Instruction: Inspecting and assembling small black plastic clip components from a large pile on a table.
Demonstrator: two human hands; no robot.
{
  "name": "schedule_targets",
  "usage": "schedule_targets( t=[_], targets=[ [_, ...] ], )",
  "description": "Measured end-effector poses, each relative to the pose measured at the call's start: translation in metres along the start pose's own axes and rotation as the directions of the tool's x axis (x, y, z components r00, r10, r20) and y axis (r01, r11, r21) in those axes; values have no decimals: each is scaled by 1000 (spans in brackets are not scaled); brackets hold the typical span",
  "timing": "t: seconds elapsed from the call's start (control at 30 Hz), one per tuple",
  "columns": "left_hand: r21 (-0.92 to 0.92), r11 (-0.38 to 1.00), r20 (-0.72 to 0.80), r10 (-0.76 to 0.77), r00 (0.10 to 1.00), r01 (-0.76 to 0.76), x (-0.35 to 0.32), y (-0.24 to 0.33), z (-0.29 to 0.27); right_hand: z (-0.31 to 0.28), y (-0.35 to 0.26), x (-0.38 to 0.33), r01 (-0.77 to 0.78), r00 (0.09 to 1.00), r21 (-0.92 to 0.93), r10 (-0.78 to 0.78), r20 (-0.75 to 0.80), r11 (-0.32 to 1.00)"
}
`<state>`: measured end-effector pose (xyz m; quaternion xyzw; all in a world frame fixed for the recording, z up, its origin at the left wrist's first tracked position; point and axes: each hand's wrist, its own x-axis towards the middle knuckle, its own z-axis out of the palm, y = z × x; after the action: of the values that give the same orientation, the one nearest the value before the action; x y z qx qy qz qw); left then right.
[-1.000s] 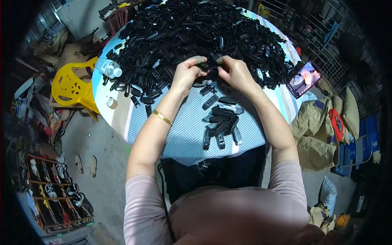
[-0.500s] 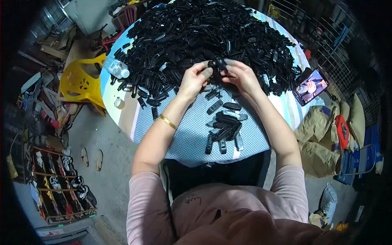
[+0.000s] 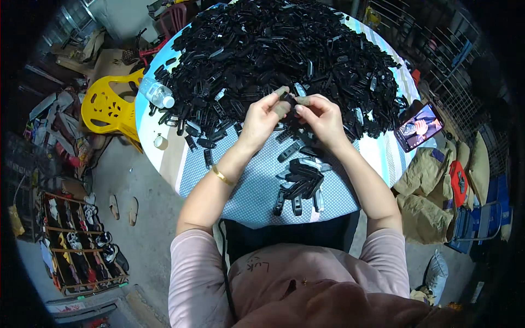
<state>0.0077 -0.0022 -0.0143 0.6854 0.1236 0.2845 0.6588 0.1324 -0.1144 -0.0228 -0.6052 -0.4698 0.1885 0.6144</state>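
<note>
Black plastic is everywhere on this round table (image 3: 262, 186): a huge heap of small black clip-like parts (image 3: 284, 60) covers its far half, and my two hands meet just at the near edge of that heap. My left hand (image 3: 261, 117) and right hand (image 3: 322, 117) are pinched together over one small black piece (image 3: 290, 98), fingertips of both closed on it from either side, thumbs underneath. The piece is mostly hidden by the fingers, so I cannot tell its exact shape or whether it is one part or two being pressed together.

I judge that I am in the middle of fitting or checking a single piece, with the handled ones going to the small pile of black parts (image 3: 301, 183) lying on the dotted cloth between my forearms, well apart from the big heap. The next move, as I read it, calls for a firm squeeze without letting the piece slip, then a short drop toward me onto that pile.

Around the work: a clear plastic bottle (image 3: 156, 94) lies on its side at the left rim of the table, touching the heap; a phone (image 3: 419, 127) with a lit screen rests at the right rim. A yellow plastic chair (image 3: 109, 106) stands off to the left. Loose strays near my left wrist could get swept off the edge
</note>
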Motion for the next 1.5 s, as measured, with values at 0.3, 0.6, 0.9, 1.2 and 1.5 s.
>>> schedule_targets(
  t=[0.3, 0.6, 0.9, 1.2, 1.5],
  targets=[
    [24, 996, 47, 80, 996, -81, -4, 7, -1, -3, -2, -2, -131, 959, -97, 151, 241, 987],
    [-139, 988, 147, -45, 988, 66, -8, 33, -5, -22, -28, 3, -118, 886, -94, 148, 439, 988],
    [698, 688, 392, -134, 910, -199, -14, 28, -6, -35, -10, 9, 389, 921, -712, -224, 320, 584],
    [871, 355, 324, 106, 940, -340, -22, -9, 11, -27, 10, 13, 406, 914, -748, -219, 343, 525],
    [800, 549, 269, 35, 963, -243, -9, 12, -13, -17, 4, 8, 552, 830, -608, -303, 469, 571]
  ],
)
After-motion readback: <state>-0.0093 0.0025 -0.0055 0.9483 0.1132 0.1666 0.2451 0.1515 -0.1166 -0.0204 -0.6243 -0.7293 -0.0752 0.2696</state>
